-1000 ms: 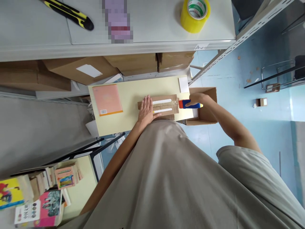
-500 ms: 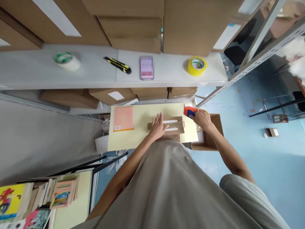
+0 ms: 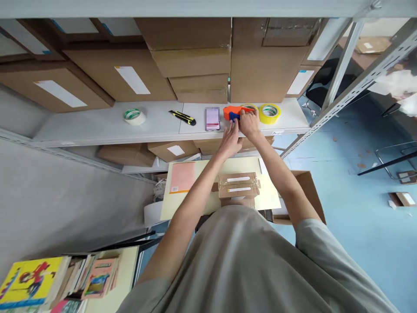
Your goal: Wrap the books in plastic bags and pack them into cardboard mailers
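My right hand [image 3: 250, 124] is closed on an orange and blue tape dispenser [image 3: 232, 111] with a yellow tape roll in it, at the shelf's front part. Beside it my left hand [image 3: 231, 140] has its fingers stretched up to the dispenser's lower edge, touching or very near it. A yellow tape roll [image 3: 269, 113] lies just right of the dispenser, and a phone [image 3: 213, 118] lies just left. Below, on the pale yellow table [image 3: 208, 208], sits a cardboard box [image 3: 239, 184] with clear tape and white labels.
The grey shelf [image 3: 156, 130] also holds a black and yellow utility knife [image 3: 182, 118] and a white tape roll [image 3: 134, 116]. Cardboard boxes [image 3: 198, 65] fill its back. A pink booklet [image 3: 182, 177] is on the table; an open carton [image 3: 306, 191] stands right of it. Books [image 3: 97, 276] lie lower left.
My right hand has carried the tape dispenser from above the table's right side up to the shelf. My left hand has left the cardboard box and moved up beside it. The view has tilted upward.
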`<action>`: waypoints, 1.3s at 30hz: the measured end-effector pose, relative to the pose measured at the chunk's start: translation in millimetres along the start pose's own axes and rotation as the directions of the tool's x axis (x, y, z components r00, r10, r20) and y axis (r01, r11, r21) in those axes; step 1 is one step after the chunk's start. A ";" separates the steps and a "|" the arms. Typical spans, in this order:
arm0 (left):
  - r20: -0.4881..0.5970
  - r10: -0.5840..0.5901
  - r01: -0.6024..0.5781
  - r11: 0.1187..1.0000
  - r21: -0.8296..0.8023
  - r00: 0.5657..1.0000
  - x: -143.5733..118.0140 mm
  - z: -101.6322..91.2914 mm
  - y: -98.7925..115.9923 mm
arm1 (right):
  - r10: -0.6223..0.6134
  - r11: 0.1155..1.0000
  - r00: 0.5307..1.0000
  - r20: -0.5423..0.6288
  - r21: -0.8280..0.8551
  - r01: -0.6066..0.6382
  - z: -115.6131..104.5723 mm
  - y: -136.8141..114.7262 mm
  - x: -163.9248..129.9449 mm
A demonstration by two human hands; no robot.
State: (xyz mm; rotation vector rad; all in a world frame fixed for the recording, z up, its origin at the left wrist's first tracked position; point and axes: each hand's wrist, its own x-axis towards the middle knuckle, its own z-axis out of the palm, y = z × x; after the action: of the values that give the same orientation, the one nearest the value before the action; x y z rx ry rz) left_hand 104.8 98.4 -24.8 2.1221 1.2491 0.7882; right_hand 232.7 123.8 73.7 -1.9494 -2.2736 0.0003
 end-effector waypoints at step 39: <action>-0.158 -0.646 0.553 0.735 -0.392 0.747 -299.7 50.2 -67.0 | 0.174 0.748 0.958 0.227 0.602 -0.279 141.6 64.2 -279.8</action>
State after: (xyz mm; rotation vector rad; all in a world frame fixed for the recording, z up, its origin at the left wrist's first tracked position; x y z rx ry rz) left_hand -16.4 -149.7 -168.4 1.2304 1.7035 0.9284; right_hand 321.1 -127.7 -103.5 -1.8549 -1.7437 0.8614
